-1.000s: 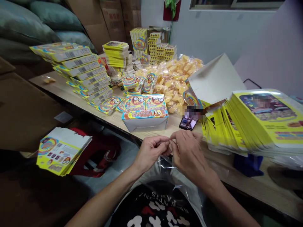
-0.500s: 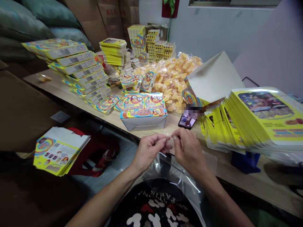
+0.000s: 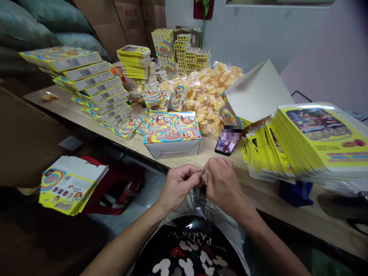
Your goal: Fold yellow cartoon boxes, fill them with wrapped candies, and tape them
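My left hand (image 3: 180, 184) and my right hand (image 3: 222, 186) meet at the table's front edge, above my lap. Both are closed, with thumbs and forefingers pinched together and the fingertips almost touching. What lies between the fingertips is small and mostly hidden. Clear plastic film (image 3: 191, 205) hangs right below the hands and spreads over my dark printed clothing (image 3: 186, 249). Just beyond my left hand stands a colourful cartoon-printed box (image 3: 172, 147) with a white lower front. A phone (image 3: 225, 147) lies past my right hand, its screen lit.
Yellow pieces in clear wrappers (image 3: 207, 92) are heaped at the table's middle. Stacked yellow boxes (image 3: 97, 90) lean at the left. Flat printed cartons (image 3: 319, 142) are piled at the right; more cartons (image 3: 73, 184) rest on a red stool (image 3: 115, 195).
My right hand has moved slightly left, bringing its fingertips closer to my left hand's. The clear bit visible between them before is now mostly covered. The view has shifted a little.
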`<state>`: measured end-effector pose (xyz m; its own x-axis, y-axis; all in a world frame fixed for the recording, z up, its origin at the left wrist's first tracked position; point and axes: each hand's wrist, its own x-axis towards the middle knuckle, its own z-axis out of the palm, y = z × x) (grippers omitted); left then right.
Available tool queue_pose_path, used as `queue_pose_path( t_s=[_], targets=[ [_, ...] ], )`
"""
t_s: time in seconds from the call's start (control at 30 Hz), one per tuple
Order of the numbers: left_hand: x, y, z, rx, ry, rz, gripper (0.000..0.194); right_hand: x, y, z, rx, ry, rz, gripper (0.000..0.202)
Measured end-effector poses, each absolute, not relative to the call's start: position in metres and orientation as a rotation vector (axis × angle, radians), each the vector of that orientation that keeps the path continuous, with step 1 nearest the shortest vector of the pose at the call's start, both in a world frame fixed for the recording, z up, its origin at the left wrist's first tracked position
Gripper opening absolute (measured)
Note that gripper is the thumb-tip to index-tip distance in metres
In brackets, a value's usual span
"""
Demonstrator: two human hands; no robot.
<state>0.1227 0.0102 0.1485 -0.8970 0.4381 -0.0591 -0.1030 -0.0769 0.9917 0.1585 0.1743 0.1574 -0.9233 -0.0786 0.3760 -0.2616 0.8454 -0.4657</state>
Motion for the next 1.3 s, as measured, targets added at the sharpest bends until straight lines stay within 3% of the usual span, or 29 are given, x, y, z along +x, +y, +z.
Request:
queue_pose_path(
  t_s=[0.2, 0.27, 0.43, 0.7, 0.83, 0.93, 1.13, 1.23, 1.3],
  targets=[
    [0.119, 0.002, 0.145, 0.328, 1.832, 2.086, 0.019, 0.16, 0.212, 0.143, 0.137, -2.494, 1.53, 0.015],
    [0.118, 0.004, 0.144, 0.356, 1.826, 2.073, 0.02, 0.167, 0.207, 0.152, 0.215, -2.5, 1.413, 0.014],
    [0.124, 0.013, 0.146, 0.406, 1.885, 2.065, 0.021, 0.177, 0.169, 0.179, 0.231, -2.627, 0.719, 0.01],
    [0.129, 0.012, 0.145, 0.474, 2.003, 2.009, 0.022, 0.168, 0.157, 0.171, 0.279, -2.629, 0.465, 0.019],
    [0.129, 0.011, 0.145, 0.412, 1.908, 2.032, 0.023, 0.16, 0.173, 0.161, 0.181, -2.6, 0.767, 0.014],
    [0.125, 0.008, 0.148, 0.415, 1.849, 2.068, 0.022, 0.16, 0.199, 0.158, 0.033, -2.514, 1.194, 0.013],
    [0.105, 0.014, 0.139, 0.44, 1.876, 2.101, 0.023, 0.214, 0.254, 0.164, 0.058, -2.77, 2.018, 0.035],
    [0.104, 0.029, 0.136, 0.482, 1.979, 1.997, 0.026, 0.25, 0.263, 0.163, -0.31, -2.589, 2.165, 0.042],
    [0.116, 0.039, 0.145, 0.628, 2.154, 1.916, 0.033, 0.264, 0.259, 0.166, -0.591, -2.493, 1.996, 0.043]
  ],
)
